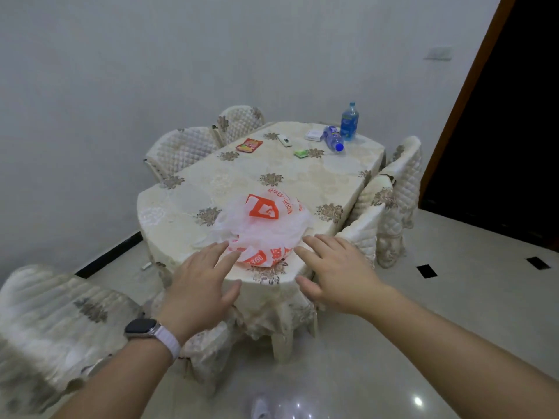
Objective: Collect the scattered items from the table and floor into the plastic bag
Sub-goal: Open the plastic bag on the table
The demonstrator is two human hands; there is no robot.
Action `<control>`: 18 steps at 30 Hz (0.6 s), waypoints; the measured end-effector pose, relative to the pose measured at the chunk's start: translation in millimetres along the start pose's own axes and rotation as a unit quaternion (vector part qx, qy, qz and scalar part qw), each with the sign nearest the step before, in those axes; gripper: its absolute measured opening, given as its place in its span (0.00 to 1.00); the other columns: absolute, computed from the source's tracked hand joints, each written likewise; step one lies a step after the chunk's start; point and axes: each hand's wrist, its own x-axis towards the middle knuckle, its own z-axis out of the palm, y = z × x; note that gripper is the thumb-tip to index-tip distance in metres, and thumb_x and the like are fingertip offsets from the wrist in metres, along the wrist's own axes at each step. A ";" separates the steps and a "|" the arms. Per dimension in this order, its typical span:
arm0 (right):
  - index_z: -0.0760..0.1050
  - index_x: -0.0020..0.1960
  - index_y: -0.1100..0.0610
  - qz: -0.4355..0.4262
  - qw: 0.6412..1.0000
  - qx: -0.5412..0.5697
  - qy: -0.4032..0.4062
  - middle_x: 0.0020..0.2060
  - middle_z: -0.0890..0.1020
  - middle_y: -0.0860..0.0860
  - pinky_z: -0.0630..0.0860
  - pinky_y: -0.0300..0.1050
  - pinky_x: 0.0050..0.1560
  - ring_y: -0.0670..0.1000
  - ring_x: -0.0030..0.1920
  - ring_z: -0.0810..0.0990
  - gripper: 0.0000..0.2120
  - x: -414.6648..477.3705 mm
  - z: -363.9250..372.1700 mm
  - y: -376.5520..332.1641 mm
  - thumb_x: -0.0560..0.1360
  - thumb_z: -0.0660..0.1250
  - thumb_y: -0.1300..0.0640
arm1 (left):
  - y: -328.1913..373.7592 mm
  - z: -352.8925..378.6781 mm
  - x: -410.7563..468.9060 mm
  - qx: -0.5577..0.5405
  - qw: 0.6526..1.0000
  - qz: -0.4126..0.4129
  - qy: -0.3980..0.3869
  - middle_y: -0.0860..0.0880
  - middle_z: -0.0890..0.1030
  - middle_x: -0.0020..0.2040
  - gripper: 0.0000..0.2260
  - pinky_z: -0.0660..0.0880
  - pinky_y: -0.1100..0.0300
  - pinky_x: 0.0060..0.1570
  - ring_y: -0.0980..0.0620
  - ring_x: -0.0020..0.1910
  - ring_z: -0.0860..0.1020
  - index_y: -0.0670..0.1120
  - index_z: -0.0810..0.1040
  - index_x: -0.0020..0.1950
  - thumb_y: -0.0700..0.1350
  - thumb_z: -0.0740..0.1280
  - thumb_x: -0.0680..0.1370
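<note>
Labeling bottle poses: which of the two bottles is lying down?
The nearer bottle lies on its side, cap toward the camera; the farther bottle behind it stands upright.

Home dining room, seen from where I stand. An oval, floral-clothed bench (pixel 302 189) is ringed by chairs (pixel 184 149) in matching cream quilted covers. The floor (pixel 453 297) is glossy pale tile with small dark insets. The wall (pixel 151 71) is plain, with a switch plate (pixel 437 52) beside a wood-framed doorway (pixel 514 116) opening onto darkness. Drink bottles (pixel 349 120) and snack packets (pixel 249 145) lie at the bench's far end.
</note>
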 end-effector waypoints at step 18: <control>0.74 0.66 0.55 0.015 0.991 0.017 -0.133 0.63 0.77 0.55 0.74 0.56 0.60 0.58 0.62 0.76 0.26 182.7 111.5 12.1 0.76 0.57 0.40 | -151.0 111.9 132.6 -0.095 0.990 -0.068 -0.073 0.46 0.72 0.72 0.26 0.69 0.45 0.65 0.44 0.70 0.70 0.51 0.73 0.71 0.59 0.58 0.75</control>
